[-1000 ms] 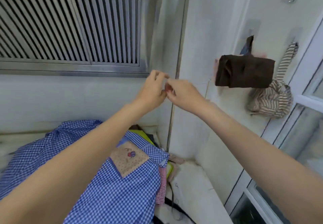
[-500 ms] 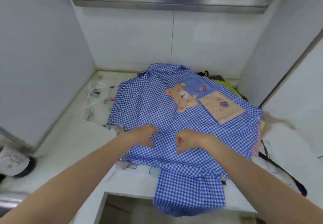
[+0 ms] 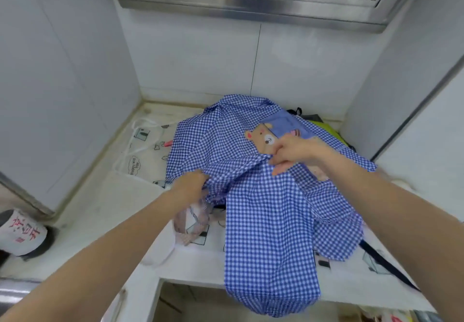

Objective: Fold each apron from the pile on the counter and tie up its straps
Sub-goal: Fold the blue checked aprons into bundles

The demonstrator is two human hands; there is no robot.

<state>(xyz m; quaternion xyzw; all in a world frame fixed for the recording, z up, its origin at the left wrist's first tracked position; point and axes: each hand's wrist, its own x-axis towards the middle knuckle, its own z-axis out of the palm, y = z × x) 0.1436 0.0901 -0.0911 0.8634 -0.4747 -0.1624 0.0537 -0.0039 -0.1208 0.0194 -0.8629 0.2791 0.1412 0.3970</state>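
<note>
Both hands grip the blue checked apron [image 3: 266, 211] on the worktop [image 3: 105, 211]: my left hand [image 3: 189, 183] bunches its edge, my right hand [image 3: 292, 152] pinches a fold near the bear patch [image 3: 261, 138].

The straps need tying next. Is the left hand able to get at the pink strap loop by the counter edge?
Probably yes: the pink strap loop lies uncovered just below the left hand, though that hand grips the blue checked apron.

White counter [image 3: 95, 223] filled the alcove, centre frame. A white printed cloth [image 3: 145, 151] lay spread on it; the blue gingham apron [image 3: 266, 221] rested on top, its lower end hanging over the front edge
</note>
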